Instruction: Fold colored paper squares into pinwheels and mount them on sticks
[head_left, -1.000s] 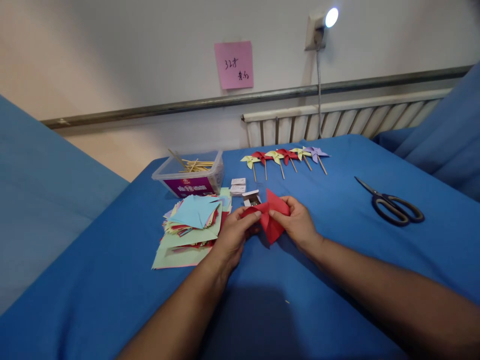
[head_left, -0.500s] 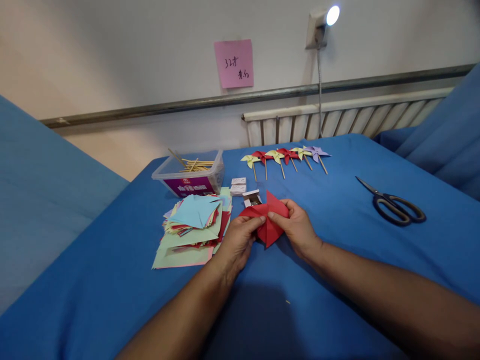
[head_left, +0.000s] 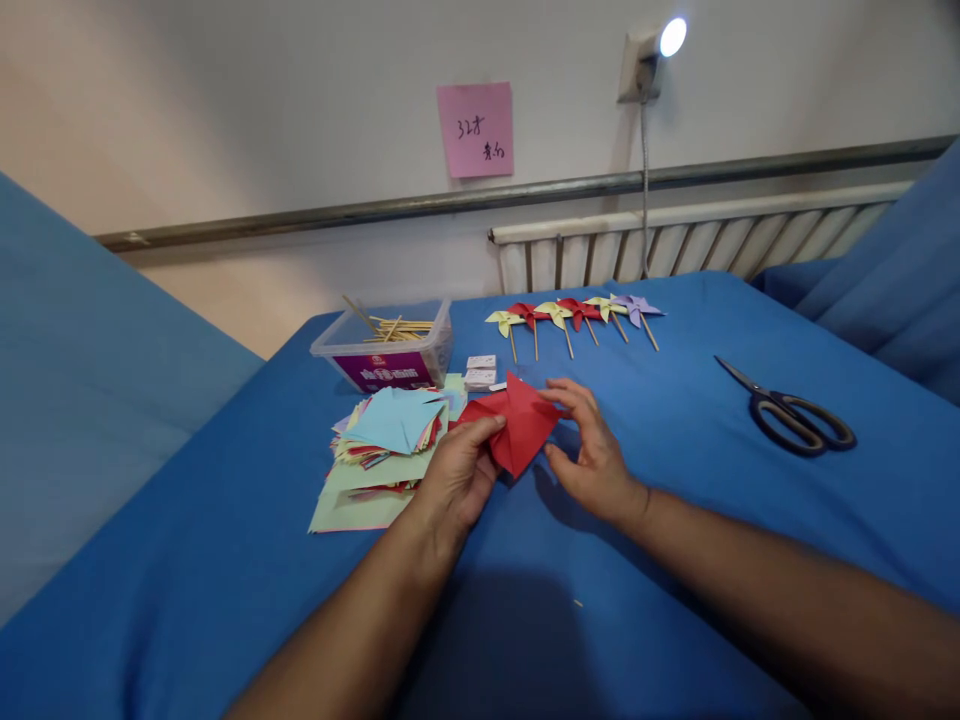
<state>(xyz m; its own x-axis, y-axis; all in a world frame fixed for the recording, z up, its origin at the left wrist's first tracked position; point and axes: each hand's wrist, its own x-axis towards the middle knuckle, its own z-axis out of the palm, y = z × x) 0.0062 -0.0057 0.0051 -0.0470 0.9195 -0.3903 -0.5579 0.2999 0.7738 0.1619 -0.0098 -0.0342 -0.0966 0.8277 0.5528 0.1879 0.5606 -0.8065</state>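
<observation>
A red paper pinwheel piece [head_left: 517, 430] is pinched between the thumb and fingers of my left hand [head_left: 465, 468], with one pointed flap standing up. At its right corner is my right hand [head_left: 592, 460], thumb and fingers apart; whether a fingertip touches the paper I cannot tell. Beyond the paper lie small white boxes [head_left: 480, 373], and the open one is mostly hidden by it. On the left sits a stack of coloured paper pieces [head_left: 394, 420] over larger green sheets [head_left: 352, 505].
A clear plastic tub [head_left: 442, 345] of wooden sticks [head_left: 401, 328] stands at the back left. Several finished pinwheels [head_left: 577, 313] on sticks lie in a row at the back. Black-handled scissors [head_left: 787, 410] rest on the right of the blue cloth [head_left: 675, 620].
My right hand has let go of the paper's flap and its fingers have spread. The red paper has shifted left and turned in my left hand, covering more of the open white box.
</observation>
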